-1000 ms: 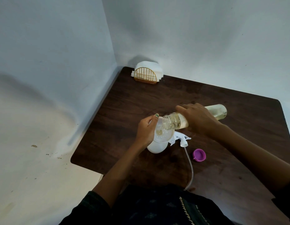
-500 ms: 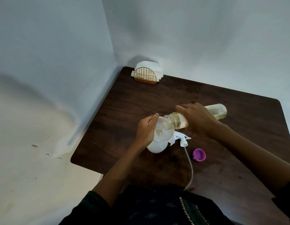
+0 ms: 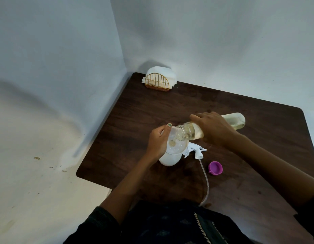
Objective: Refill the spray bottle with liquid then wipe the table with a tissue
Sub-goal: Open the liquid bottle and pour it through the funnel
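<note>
At the tabletop's [image 3: 223, 110] centre, the left hand [image 3: 158, 140] grips a funnel [image 3: 177, 147] seated in the white spray bottle [image 3: 170, 160]. From 3 o'clock, the right hand [image 3: 214, 128] clasps a tilted clear bottle [image 3: 191, 132] of pale yellow liquid, mouth over the funnel. Tissues [image 3: 160, 73] fill a wire holder [image 3: 157, 81] at 11 o'clock; the trigger sprayer [image 3: 196, 151] and purple cap [image 3: 215, 168] lie at 4 o'clock.

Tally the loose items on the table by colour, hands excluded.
White: 3: spray bottle, funnel, spray head
Clear: 1: refill bottle
Purple: 1: cap
Gold: 1: tissue holder
Total: 6
</note>
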`<state>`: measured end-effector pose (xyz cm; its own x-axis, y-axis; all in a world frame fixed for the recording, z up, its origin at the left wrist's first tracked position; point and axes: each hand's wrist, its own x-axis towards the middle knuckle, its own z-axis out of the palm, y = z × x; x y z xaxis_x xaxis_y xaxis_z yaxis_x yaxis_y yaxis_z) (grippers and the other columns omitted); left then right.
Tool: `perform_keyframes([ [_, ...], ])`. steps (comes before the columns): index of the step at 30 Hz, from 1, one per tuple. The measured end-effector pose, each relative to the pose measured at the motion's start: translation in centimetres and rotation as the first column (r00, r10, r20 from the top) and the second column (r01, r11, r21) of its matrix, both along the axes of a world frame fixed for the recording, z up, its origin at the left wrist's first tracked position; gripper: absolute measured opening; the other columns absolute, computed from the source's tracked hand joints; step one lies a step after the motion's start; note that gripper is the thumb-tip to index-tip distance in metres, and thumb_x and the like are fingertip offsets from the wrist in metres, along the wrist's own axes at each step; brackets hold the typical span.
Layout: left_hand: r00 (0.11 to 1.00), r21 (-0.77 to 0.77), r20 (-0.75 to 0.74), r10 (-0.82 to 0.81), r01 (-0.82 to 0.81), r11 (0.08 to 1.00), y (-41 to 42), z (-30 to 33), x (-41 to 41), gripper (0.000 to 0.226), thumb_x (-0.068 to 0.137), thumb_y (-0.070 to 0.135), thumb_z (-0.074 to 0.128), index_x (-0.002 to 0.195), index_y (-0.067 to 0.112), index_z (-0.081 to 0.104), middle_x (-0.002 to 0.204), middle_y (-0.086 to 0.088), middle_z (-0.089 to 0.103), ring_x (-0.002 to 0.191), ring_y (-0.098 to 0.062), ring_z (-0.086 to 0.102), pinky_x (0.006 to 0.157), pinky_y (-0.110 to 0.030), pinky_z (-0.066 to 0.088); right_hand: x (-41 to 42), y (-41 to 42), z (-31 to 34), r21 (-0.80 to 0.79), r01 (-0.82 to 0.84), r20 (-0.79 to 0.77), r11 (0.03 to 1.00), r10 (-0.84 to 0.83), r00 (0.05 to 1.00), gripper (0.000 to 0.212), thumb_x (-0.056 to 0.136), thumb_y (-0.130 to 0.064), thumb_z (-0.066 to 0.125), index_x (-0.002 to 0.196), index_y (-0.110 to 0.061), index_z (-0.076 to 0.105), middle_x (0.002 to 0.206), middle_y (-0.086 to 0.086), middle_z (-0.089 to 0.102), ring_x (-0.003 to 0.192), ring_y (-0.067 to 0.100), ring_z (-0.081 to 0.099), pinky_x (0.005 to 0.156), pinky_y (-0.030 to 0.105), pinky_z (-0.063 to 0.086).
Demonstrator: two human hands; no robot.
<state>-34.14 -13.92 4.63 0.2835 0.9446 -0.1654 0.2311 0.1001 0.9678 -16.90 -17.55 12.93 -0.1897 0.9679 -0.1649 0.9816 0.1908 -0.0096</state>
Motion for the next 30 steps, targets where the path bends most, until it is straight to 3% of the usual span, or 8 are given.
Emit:
perform_keyframes([
  [2,1.000,-0.011,-0.001,0.002,-0.002,1.000,-0.05,0.13,0.02,0.038,0.098,0.028,0.045,0.064,0.020,0.058,0.059,0.001,0.050,0.057,-0.009,0.045,0.053,-0.019,0.036,-0.02,-0.01,0.03,-0.003,0.002,0.000,1.000,-0.002,1.000,0.048,0.074,-0.022,0.070,0.117,-0.017,0.047,0.110,0.004,0.061,0.103,0.024,0.057,0.086,0.035,0.038],
  [7,1.000,0.002,0.012,0.011,-0.011,1.000,0.02,-0.23,-0.13,0.048,0.097,0.031,0.046,0.077,-0.011,0.054,0.067,-0.011,0.048,0.065,-0.020,0.043,0.060,-0.033,0.035,-0.07,-0.17,0.11,0.020,0.002,-0.015,1.000,-0.001,1.000,0.044,0.075,-0.019,0.068,0.114,-0.016,0.048,0.108,0.004,0.062,0.100,0.025,0.058,0.081,0.034,0.036],
  [30,1.000,0.038,-0.007,0.005,-0.005,0.999,0.11,-0.32,-0.11,0.047,0.097,0.031,0.045,0.080,-0.012,0.056,0.067,-0.012,0.050,0.064,-0.019,0.044,0.059,-0.032,0.035,-0.03,-0.12,0.09,0.013,0.003,-0.018,1.000,-0.003,1.000,0.045,0.074,-0.022,0.069,0.114,-0.017,0.048,0.109,0.003,0.062,0.101,0.024,0.058,0.083,0.034,0.037],
])
